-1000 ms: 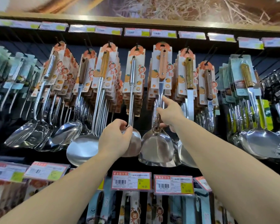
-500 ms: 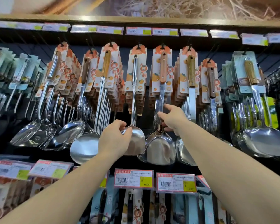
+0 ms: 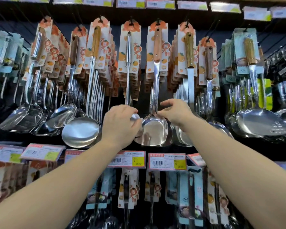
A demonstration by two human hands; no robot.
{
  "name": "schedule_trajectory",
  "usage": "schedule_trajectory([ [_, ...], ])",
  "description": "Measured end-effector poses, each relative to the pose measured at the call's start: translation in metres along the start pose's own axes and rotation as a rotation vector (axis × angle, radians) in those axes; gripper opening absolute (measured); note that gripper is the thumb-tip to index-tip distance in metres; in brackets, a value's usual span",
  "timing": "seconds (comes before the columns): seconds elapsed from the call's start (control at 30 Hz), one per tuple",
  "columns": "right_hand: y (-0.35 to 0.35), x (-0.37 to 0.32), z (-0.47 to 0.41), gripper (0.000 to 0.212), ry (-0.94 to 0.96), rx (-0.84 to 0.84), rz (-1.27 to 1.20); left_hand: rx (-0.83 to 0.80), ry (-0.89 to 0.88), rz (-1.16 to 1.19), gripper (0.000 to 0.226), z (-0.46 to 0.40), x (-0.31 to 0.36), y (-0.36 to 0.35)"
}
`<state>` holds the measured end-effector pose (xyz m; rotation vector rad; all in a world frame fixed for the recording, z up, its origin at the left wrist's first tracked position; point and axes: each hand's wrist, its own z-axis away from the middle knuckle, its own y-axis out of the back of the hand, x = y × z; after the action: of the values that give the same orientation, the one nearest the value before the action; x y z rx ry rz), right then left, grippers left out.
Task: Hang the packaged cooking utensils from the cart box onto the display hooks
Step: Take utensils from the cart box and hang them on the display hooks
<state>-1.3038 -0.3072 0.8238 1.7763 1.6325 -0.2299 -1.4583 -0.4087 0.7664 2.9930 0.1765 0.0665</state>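
Both hands on hanging utensils at the rack's middle.
The spatula [image 3: 153, 129] hangs from a hook [image 3: 158, 20]; the right hand [image 3: 176, 111] at its 2 o'clock pinches its neck. The left hand [image 3: 120, 124] at 9 o'clock grips the steel spoon [image 3: 128, 66]. A ladle [image 3: 81, 131] hangs further at 9; price tags [image 3: 167, 161] sit at 6.

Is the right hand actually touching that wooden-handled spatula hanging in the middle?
Touching. The head view shows the right hand pinching the spatula where its metal neck meets the blade, fingertips pressed against the steel with no gap.
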Motion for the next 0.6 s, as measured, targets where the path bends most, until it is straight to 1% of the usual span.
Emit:
schedule_trajectory([
  [0.1, 0.005, 0.007, 0.005, 0.032, 0.024, -0.009, 0.029, -0.04, -0.039, -0.021, 0.032, 0.002, 0.008, -0.001],
  [0.17, 0.008, 0.012, 0.009, 0.027, 0.031, -0.015, 0.049, -0.079, -0.041, -0.039, 0.038, 0.004, 0.014, 0.0],
  [0.33, 0.011, 0.02, 0.014, 0.028, 0.049, -0.032, 0.116, -0.102, -0.021, -0.089, 0.034, 0.011, 0.024, 0.004],
  [0.43, 0.013, 0.024, 0.018, 0.029, 0.044, -0.035, 0.109, -0.087, 0.023, -0.088, 0.042, 0.017, 0.03, 0.008],
  [0.53, 0.012, 0.027, 0.023, 0.035, 0.074, -0.057, 0.135, -0.179, 0.104, -0.126, 0.045, 0.02, 0.035, 0.013],
  [0.6, 0.01, 0.029, 0.028, 0.036, 0.093, -0.078, 0.149, -0.212, 0.11, -0.155, 0.044, 0.023, 0.036, 0.015],
])
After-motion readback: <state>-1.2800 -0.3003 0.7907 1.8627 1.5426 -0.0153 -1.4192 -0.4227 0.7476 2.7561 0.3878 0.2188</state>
